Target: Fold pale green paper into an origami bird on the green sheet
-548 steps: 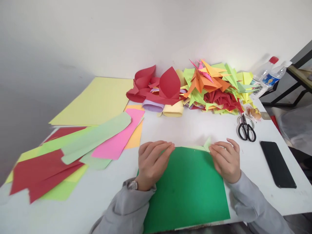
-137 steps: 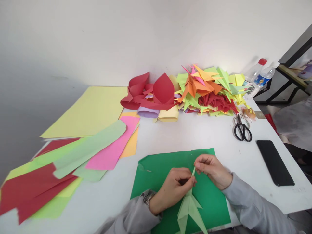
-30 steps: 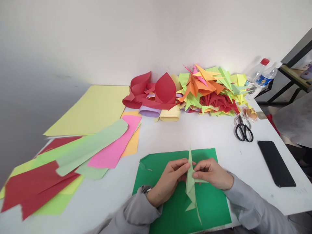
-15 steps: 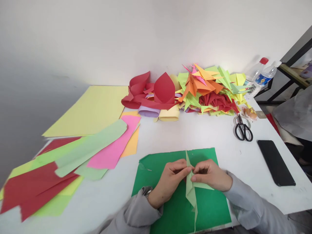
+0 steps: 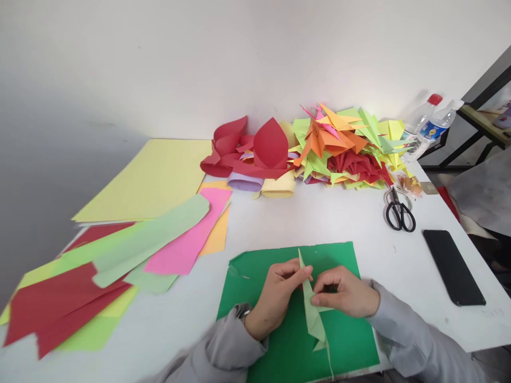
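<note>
A pale green folded paper figure [image 5: 313,318] with long pointed ends is held between my two hands, above a green sheet [image 5: 287,351]. My left hand [image 5: 279,292] pinches its upper part between thumb and fingers. From the other side my right hand [image 5: 343,291] grips the figure's right edge with thumb and forefinger. A narrow pale green flap shows just under the right fingers. The lower tip of the figure hangs toward the sheet's near edge. My fingers cover part of the folds.
Strips of coloured paper [image 5: 151,244] and a yellow sheet stack [image 5: 147,178] lie at left. Red curled paper pieces [image 5: 270,146] and a pile of folded paper shapes [image 5: 343,149] stand by the wall. Scissors [image 5: 400,215], a black phone [image 5: 454,267] and bottles [image 5: 433,127] are at right.
The paper figure has turned slightly, its upper tip leaning left and its lower tip swinging right. Less of the right-hand flap shows. Both hands keep hold of it.
</note>
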Motion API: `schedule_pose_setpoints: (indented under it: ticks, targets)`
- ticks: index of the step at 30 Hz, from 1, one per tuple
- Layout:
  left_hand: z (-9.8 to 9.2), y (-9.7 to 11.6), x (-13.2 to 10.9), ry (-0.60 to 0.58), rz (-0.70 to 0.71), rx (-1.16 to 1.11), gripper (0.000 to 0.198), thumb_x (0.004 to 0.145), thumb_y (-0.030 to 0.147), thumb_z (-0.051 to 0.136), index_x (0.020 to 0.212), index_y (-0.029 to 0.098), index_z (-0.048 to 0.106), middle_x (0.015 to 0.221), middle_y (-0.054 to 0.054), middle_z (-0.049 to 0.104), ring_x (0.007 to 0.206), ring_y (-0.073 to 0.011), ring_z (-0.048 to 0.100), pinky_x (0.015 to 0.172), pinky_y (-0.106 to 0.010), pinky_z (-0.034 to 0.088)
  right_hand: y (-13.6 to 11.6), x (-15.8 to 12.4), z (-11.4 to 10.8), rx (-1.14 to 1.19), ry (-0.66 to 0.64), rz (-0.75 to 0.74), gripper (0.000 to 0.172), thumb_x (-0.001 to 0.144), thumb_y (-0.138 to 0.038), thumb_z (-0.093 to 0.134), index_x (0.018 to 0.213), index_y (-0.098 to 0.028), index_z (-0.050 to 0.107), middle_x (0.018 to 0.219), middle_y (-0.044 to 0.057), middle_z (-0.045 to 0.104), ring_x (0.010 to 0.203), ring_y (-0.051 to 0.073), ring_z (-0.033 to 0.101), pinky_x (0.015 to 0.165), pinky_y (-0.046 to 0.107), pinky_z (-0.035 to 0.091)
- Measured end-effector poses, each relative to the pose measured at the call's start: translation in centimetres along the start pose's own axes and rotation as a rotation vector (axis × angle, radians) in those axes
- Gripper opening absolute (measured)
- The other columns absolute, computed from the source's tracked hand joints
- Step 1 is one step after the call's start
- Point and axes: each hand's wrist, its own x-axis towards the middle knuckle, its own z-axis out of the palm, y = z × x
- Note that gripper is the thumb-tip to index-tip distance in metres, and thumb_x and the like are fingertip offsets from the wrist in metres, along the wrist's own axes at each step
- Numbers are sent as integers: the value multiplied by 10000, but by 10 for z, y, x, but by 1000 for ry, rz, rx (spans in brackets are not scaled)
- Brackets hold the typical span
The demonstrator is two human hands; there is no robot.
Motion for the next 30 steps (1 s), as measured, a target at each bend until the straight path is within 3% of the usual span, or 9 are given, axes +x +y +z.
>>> schedule_pose_setpoints:
  ticks: [6, 12, 15, 18, 23, 30]
  targets:
    - [-1, -6, 0, 70, 55, 45, 405, 703, 435, 740, 435, 171, 593, 498, 15, 497, 517, -111, 426, 528, -254, 347, -1, -1, -1, -35, -22, -8, 374, 721, -501, 721, 611, -163, 605, 536, -52, 465, 497, 73, 346, 481, 223, 321]
    - [1, -8, 2, 86, 9, 44, 561, 781, 537, 643, 385, 168, 495, 393, 33, 429, 406, -85, 392, 457, -242, 332, 2, -1, 1, -45, -39, -40, 371, 739, -488, 711, 610, -155, 608, 541, -44, 472, 506, 75, 355, 476, 219, 314]
    - [0, -4, 3, 40, -116, -40, 525, 789, 609, 592, 523, 156, 598, 388, 32, 464, 360, -95, 426, 400, -233, 356, 3, -1, 2, 33, -49, -5, 392, 715, -511, 729, 603, -157, 602, 527, -56, 445, 493, 69, 330, 466, 222, 292]
    - [-3, 1, 2, -79, -180, -114, 462, 735, 601, 655, 634, 151, 623, 445, 30, 509, 383, -112, 491, 384, -228, 409, 3, 0, 0, 132, -45, 12, 411, 684, -525, 752, 589, -158, 592, 507, -73, 403, 479, 60, 292, 464, 227, 265]
    - [-6, 1, -3, -264, -130, 7, 417, 675, 456, 768, 519, 158, 522, 511, 53, 461, 390, -75, 466, 372, -202, 403, 3, 2, -5, 197, 32, 5, 409, 666, -517, 772, 592, -157, 592, 508, -72, 412, 494, 63, 295, 473, 232, 250]
    - [-5, -5, -7, -279, -190, -88, 459, 711, 445, 723, 451, 166, 467, 475, 65, 379, 318, -55, 395, 300, -198, 310, 3, 2, -5, 229, -25, 7, 376, 680, -476, 777, 596, -155, 602, 491, -88, 386, 477, 54, 265, 469, 234, 235]
